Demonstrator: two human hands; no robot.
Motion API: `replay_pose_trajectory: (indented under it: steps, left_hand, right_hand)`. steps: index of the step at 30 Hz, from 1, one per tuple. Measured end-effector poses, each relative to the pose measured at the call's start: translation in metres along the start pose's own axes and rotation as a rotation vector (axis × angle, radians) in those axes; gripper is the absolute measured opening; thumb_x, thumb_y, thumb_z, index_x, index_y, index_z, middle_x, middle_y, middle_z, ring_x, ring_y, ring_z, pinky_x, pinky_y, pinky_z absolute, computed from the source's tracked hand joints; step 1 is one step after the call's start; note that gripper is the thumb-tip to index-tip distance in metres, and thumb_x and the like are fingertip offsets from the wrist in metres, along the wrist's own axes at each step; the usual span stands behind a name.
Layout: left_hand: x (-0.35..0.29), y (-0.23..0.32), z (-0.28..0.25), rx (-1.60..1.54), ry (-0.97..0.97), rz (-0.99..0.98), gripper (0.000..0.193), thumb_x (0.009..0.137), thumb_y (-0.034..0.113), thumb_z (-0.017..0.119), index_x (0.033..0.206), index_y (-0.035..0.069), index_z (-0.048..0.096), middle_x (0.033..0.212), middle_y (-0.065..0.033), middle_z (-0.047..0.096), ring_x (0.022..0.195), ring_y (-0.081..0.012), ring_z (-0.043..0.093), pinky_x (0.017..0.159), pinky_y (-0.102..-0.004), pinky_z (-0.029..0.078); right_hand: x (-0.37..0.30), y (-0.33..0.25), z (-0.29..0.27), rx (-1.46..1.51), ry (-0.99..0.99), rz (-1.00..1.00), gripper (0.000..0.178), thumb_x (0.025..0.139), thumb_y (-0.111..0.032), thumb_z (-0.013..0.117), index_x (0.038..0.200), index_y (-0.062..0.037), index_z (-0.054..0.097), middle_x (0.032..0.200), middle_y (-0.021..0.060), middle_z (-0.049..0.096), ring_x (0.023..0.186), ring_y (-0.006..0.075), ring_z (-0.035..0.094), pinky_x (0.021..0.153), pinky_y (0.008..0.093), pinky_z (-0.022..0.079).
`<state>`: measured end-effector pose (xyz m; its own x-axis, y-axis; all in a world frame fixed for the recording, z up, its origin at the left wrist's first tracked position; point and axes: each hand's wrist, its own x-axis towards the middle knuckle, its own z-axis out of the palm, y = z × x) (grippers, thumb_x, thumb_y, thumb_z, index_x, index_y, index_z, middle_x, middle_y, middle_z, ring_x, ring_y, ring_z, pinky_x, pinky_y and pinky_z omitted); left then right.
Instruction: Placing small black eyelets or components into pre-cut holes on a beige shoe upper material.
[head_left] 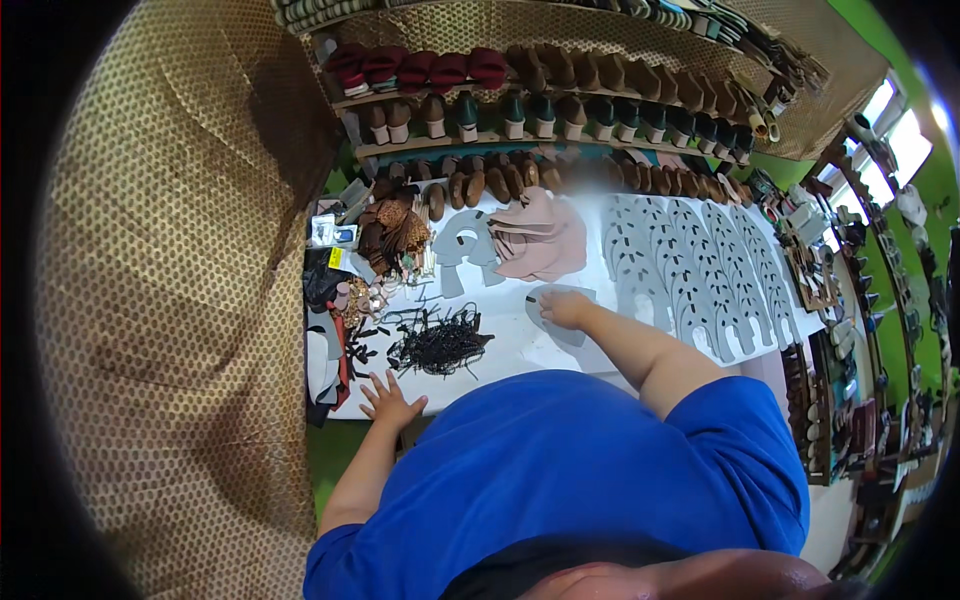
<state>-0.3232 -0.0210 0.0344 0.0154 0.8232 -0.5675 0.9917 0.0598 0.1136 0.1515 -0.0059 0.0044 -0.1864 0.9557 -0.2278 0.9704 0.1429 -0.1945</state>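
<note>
My left hand [393, 402] rests at the table's front edge with its fingers spread. It holds nothing and lies near a tangled heap of thin black straps [440, 342]. My right hand [566, 309] is over a grey cut shoe-upper piece [568, 335] lying flat in front of me. Its fingers are drawn together on the piece, beside a small black tab [530, 299]; whether anything is pinched in them is too small to see. More grey pieces [462, 245] lie beyond, next to a pile of pink pieces [540, 238].
Rows of grey pieces with black tabs [690, 275] cover the right of the white table [510, 350]. Brown and patterned scraps [392, 228] pile up at the left. Shoes [515, 115] fill shelves behind, and a gold patterned curtain [190, 300] hangs at the left.
</note>
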Motion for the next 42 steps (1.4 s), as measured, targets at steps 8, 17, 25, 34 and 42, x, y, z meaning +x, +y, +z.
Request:
replay_pose_trajectory:
  steps: [8, 17, 25, 34, 42]
  left_hand:
    - [0.004, -0.007, -0.002, -0.027, -0.063, 0.004, 0.124, 0.075, 0.075, 0.065, 0.161, 0.022, -0.007, 0.165, -0.0176, -0.019, 0.149, -0.0485, -0.018, 0.114, -0.0704, 0.000]
    - [0.005, -0.006, 0.002, -0.083, -0.015, 0.005, 0.105, 0.086, 0.072, 0.050, 0.162, 0.021, -0.001, 0.166, -0.0177, -0.018, 0.148, -0.0498, -0.018, 0.113, -0.0715, -0.002]
    - [0.004, -0.004, -0.002, -0.084, -0.036, -0.009, 0.102, 0.088, 0.070, 0.048, 0.162, 0.021, -0.002, 0.166, -0.0169, -0.018, 0.148, -0.0497, -0.018, 0.114, -0.0707, -0.002]
    - [0.009, -0.005, -0.002, -0.098, -0.072, -0.025, 0.092, 0.092, 0.067, 0.042, 0.162, 0.025, -0.001, 0.165, -0.0150, -0.021, 0.148, -0.0492, -0.020, 0.113, -0.0717, -0.002]
    - [0.017, -0.003, -0.008, -0.072, -0.113, -0.026, 0.088, 0.094, 0.066, 0.039, 0.161, 0.030, -0.004, 0.165, -0.0138, -0.024, 0.147, -0.0513, -0.022, 0.111, -0.0744, -0.002]
  right_hand:
    - [-0.002, -0.028, -0.016, -0.002, -0.208, -0.037, 0.034, 0.093, -0.028, 0.045, 0.108, -0.0070, 0.067, 0.122, 0.0133, 0.064, 0.113, 0.0332, 0.062, 0.106, 0.0587, 0.038]
    - [0.000, -0.019, -0.018, -0.070, -0.062, 0.127, 0.035, 0.089, -0.028, 0.052, 0.114, -0.0060, 0.064, 0.124, 0.0153, 0.064, 0.121, 0.0314, 0.059, 0.114, 0.0671, 0.022]
    - [-0.002, -0.034, -0.025, -0.124, -0.118, 0.072, 0.034, 0.088, -0.031, 0.055, 0.113, -0.0102, 0.066, 0.131, 0.0099, 0.060, 0.127, 0.0301, 0.055, 0.113, 0.0740, 0.014]
    - [0.021, -0.022, -0.009, -0.140, -0.244, 0.047, 0.039, 0.088, -0.029, 0.052, 0.122, -0.0157, 0.066, 0.134, 0.0082, 0.060, 0.125, 0.0293, 0.057, 0.112, 0.0736, 0.017]
    - [0.033, -0.023, -0.011, -0.056, 0.231, -0.083, 0.031, 0.092, -0.020, 0.050, 0.117, -0.0191, 0.069, 0.127, 0.0086, 0.061, 0.132, 0.0275, 0.048, 0.115, 0.0681, 0.020]
